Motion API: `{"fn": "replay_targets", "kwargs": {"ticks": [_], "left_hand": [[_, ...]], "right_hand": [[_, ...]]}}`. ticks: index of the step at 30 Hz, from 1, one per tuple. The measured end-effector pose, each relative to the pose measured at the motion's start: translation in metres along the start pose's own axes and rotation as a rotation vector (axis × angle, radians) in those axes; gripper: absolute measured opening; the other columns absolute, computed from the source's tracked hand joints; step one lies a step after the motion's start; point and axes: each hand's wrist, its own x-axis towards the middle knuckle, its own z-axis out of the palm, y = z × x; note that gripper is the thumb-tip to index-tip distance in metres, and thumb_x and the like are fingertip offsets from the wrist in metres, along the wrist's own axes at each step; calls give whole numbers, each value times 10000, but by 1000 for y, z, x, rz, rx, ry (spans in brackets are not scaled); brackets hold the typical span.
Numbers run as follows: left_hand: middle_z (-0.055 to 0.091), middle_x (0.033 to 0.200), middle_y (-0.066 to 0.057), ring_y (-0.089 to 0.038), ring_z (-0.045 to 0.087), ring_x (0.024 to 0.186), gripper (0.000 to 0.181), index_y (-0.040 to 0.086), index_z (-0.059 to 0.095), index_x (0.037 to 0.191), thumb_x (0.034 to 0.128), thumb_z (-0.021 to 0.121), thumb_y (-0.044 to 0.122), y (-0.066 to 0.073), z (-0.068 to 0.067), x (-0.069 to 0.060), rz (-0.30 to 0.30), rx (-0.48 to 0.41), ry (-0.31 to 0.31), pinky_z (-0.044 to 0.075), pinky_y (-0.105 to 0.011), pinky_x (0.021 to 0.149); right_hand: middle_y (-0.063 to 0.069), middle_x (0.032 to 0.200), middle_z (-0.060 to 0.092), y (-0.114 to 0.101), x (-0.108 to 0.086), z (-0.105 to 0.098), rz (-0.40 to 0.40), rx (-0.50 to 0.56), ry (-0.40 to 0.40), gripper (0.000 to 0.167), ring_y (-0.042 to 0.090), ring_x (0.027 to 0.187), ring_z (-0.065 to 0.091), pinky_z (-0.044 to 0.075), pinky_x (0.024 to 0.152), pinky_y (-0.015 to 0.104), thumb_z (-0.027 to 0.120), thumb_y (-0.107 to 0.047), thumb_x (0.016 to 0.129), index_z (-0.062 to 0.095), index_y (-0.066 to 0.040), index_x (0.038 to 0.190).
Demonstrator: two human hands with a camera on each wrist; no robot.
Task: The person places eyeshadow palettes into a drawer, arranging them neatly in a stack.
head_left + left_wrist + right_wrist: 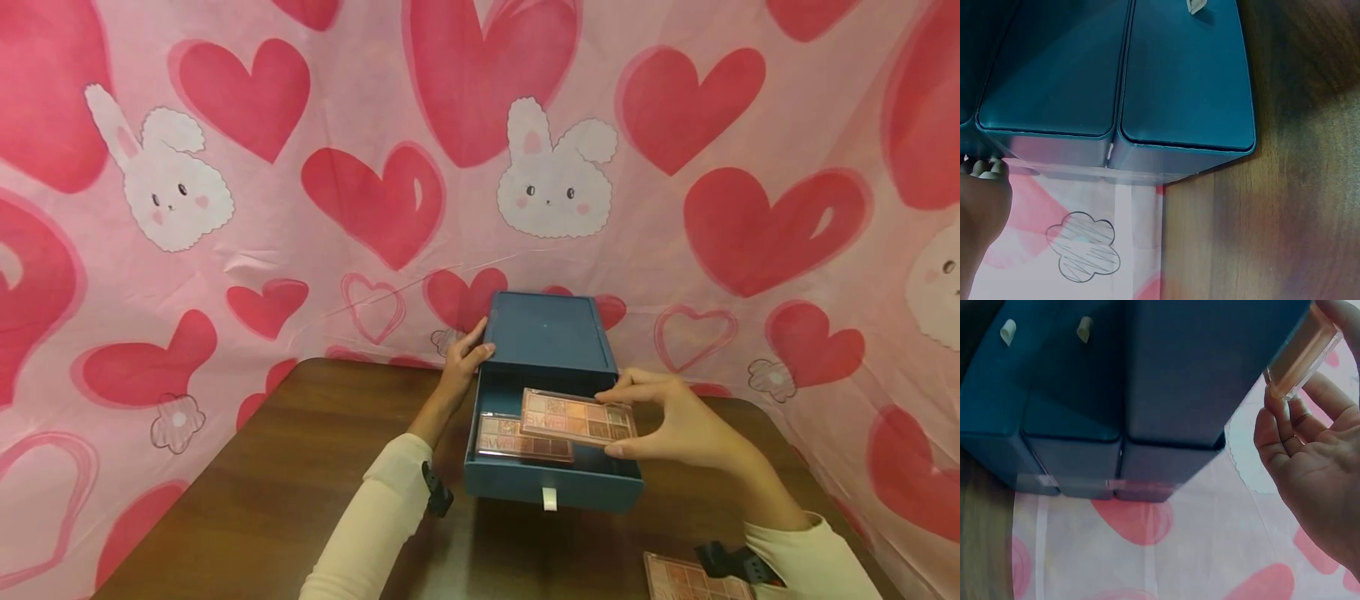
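A blue stacked drawer unit [547, 329] has its top drawer [510, 483] pulled out. My right hand [671, 417] pinches an eyeshadow palette [577, 417] by its right end, between thumb and fingers, over that drawer. Below it another eyeshadow palette [495, 437] lies in the drawer's left part, partly covered by the held one. On the unit's upper left edge rests my left hand [461, 362], thumb on top and fingers extended along the side. The right wrist view shows the held palette [1304, 353] edge-on beside the drawer front.
A third eyeshadow palette [675, 579] lies on the brown wooden table [247, 492] at the front right, partly cut off. A white pull tab [550, 499] sticks out of the open drawer's front. Behind the unit hangs a pink cloth [465, 225] with hearts and rabbits.
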Motion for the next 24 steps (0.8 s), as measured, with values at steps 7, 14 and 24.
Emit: {"fn": "replay_targets", "kwargs": {"ticks": [7, 14, 24], "left_hand": [[453, 1543, -264, 21, 563, 1001, 653, 6, 404, 1533, 910, 537, 146, 1, 2, -1, -26, -18, -3, 464, -110, 896], [503, 1480, -281, 58, 579, 905, 649, 12, 408, 1533, 914, 544, 152, 0, 1, 0, -30, -7, 12, 464, -119, 829], [471, 1537, -246, -8, 559, 1026, 656, 13, 407, 1534, 912, 546, 169, 3, 2, -1, -23, -5, 5, 450, -106, 901]], "right_hand": [[-140, 976, 624, -4, 11, 10, -3, -18, -48, 493, 51, 916, 528, 477, 755, 291, 906, -310, 734, 760, -224, 1197], [-161, 944, 608, -12, 23, 18, 3, -49, -93, 537, 43, 882, 518, 484, 719, 284, 907, -357, 719, 758, -206, 1213], [-109, 892, 593, -10, 36, 34, -5, -18, -147, 511, 52, 839, 507, 481, 675, 251, 893, -347, 740, 770, -120, 1182]]}}
